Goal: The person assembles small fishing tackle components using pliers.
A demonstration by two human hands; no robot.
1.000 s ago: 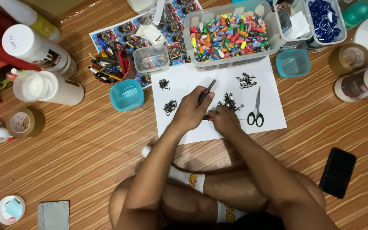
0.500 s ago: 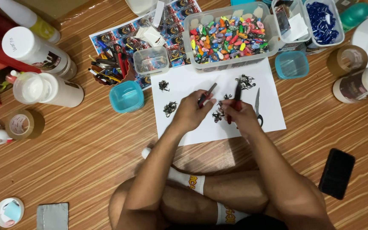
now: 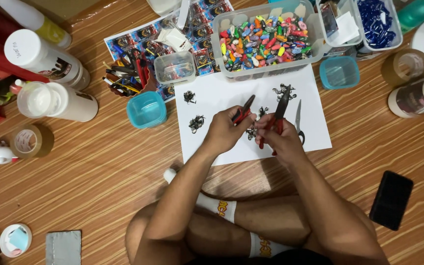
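I sit cross-legged on a wooden floor over a white paper sheet. My left hand grips red-handled pliers, jaws pointing up and away. My right hand holds a second pair of red-handled pliers, jaws up. Between the two hands lies a small pile of dark metal pieces. More dark piles sit on the sheet to the left and at the top. Scissors lie on the paper just right of my right hand.
A clear bin of colourful small pieces stands behind the paper. Teal cups, a small clear box, white bottles, tape rolls and a black phone lie around.
My right hand has picked up a second pair of pliers and raised it beside the left hand's pliers. Both hands have lifted slightly off the paper and drawn together.
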